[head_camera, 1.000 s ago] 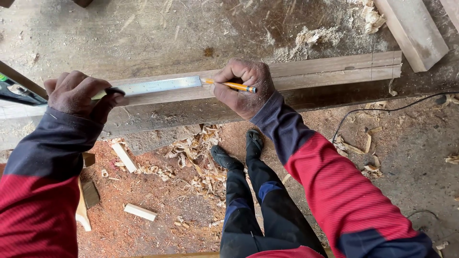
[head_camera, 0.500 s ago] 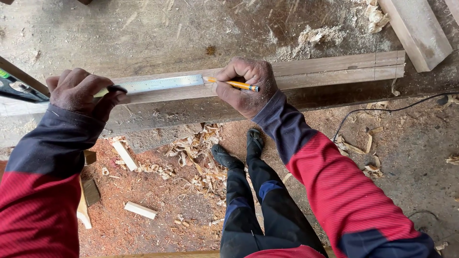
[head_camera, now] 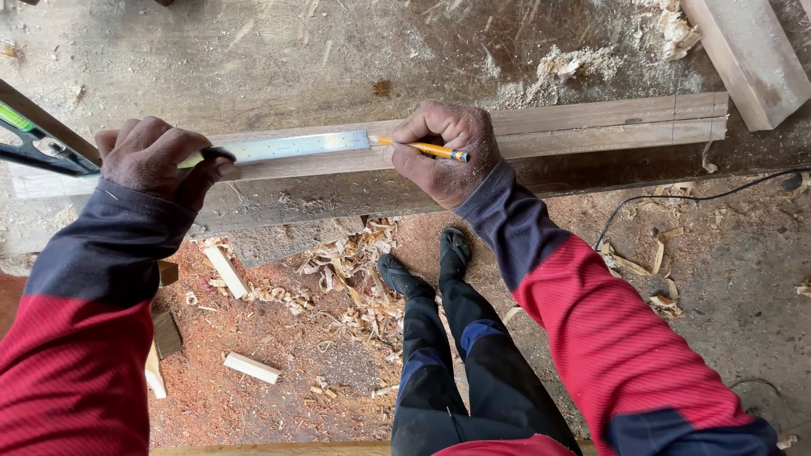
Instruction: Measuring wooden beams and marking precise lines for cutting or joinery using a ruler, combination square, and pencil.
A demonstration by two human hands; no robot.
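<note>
Steel rule lies flat along the top face of the long timber, long axis running left to right across the middle of the frame. Left hand closes over the rule's left end at the stock, pressing it down. Right hand pinches a yellow pencil, tip touching the rule's right end. Right hand is the nearer to the marking point. Wood shavings lie below, lower centre.
</note>
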